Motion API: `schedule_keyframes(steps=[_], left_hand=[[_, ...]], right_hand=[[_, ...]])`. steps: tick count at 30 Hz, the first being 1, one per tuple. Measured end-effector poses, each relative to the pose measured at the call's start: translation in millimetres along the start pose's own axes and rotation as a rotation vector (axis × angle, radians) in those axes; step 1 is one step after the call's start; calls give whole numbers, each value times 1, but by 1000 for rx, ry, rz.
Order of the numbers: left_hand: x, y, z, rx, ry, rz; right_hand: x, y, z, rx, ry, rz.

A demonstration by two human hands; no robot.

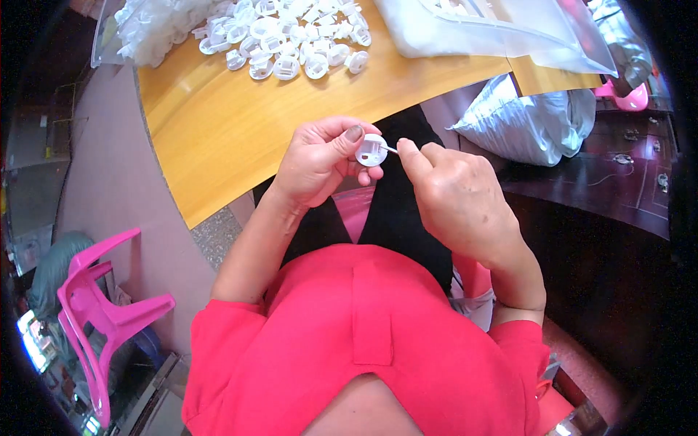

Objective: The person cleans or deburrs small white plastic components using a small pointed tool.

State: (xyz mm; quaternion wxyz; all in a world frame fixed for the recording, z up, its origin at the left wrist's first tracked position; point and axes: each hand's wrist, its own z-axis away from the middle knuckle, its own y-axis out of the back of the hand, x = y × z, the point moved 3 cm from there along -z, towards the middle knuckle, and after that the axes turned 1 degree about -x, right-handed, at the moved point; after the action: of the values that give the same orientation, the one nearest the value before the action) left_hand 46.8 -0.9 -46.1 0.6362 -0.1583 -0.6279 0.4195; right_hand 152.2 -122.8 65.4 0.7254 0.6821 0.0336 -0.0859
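My left hand pinches a small round white plastic part between thumb and fingers, just past the table's near edge and above my lap. The part has a raised block and a slot on the side facing up. From the right, my right hand grips a thin pale rod-like tool, its tip at the part. Most of the tool is hidden inside the fist, so its exact kind does not show. On the wooden table lies a loose pile of similar white plastic parts.
A clear bin of white pieces stands at the far left of the table, and a translucent tray at the far right. Beyond the right edge sits a silvery sack. A pink plastic chair is at lower left.
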Motion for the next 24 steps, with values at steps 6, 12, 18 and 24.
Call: schedule_keyframes(steps=[6,12,18,24], left_hand=[[0,-2,1,0,0,12],[0,-2,1,-23,-30,-3],[-2,0,0,-24,-74,70],[-1,-4,-1,-25,-126,49]], right_hand=[[-4,0,5,-6,28,-1],[-5,0,5,5,1,4],[-8,-4,4,14,-57,-67],[-11,-8,0,-17,-127,-88]])
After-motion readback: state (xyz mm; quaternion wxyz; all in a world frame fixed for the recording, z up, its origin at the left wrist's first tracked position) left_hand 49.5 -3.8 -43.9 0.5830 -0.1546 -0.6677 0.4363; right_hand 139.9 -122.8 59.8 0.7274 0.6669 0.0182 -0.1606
